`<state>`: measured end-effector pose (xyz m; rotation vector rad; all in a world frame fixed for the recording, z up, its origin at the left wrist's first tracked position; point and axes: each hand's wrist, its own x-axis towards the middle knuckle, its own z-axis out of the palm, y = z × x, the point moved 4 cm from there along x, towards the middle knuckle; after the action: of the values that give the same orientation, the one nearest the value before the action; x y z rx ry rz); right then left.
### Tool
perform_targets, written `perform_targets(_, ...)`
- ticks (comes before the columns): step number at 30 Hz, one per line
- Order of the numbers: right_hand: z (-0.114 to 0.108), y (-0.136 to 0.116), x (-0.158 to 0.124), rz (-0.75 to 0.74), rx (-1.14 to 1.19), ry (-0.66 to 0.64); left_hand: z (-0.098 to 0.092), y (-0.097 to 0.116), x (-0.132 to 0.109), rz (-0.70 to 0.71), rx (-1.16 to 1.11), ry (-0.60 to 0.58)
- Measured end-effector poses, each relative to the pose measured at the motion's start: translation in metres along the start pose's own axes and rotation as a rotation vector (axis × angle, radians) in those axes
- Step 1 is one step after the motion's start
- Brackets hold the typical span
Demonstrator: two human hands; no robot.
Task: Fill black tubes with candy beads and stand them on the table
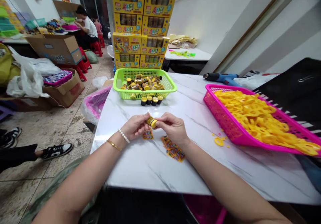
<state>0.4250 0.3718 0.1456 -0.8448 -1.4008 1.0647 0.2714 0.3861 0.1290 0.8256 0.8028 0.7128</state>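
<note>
Over the white marbled table [140, 170], my left hand [135, 126] is wrapped round a small yellow canister [151, 121], which is tilted. The fingertips of my right hand [174, 126] pinch the canister's near end, at its yellow cap. Just below it, a small orange printed card [147, 134] lies on the table. Several more such cards are spread in a pile [173, 149] under my right wrist. Beyond my hands, a short row of black canisters with yellowish lids [149, 100] stands against a green basket [116, 83] of similar canisters.
To the right, a pink basket [208, 101] is heaped with yellow plastic pieces [245, 113]; a few loose ones [219, 141] lie beside it. A blue heat gun [223, 77] rests behind. Stacked yellow boxes [127, 43] rise at the back. A person [87, 28] sits far left.
</note>
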Motion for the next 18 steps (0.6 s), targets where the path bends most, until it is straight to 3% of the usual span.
perform_targets(5, 0.007, -0.007, -0.006, -0.146, -0.143, -0.066, 0.0, 0.0, -0.003, 0.004, 0.039, 0.108)
perform_targets(8, 0.006, -0.011, -0.009, -0.232, -0.197, -0.003, 0.003, -0.002, -0.004, -0.034, -0.051, 0.067)
perform_targets(11, 0.004, -0.01, -0.012, -0.21, -0.109, 0.052, 0.005, -0.005, -0.004, -0.064, -0.084, -0.003)
perform_targets(13, 0.005, -0.009, -0.011, -0.166, -0.069, -0.005, 0.004, -0.007, -0.004, -0.047, -0.05, 0.01)
perform_targets(16, 0.006, -0.01, -0.01, -0.183, -0.147, -0.078, 0.003, -0.009, -0.003, 0.004, -0.06, 0.058)
perform_targets(18, 0.004, -0.013, -0.011, -0.242, -0.208, -0.048, 0.005, -0.009, -0.003, 0.022, -0.117, 0.044)
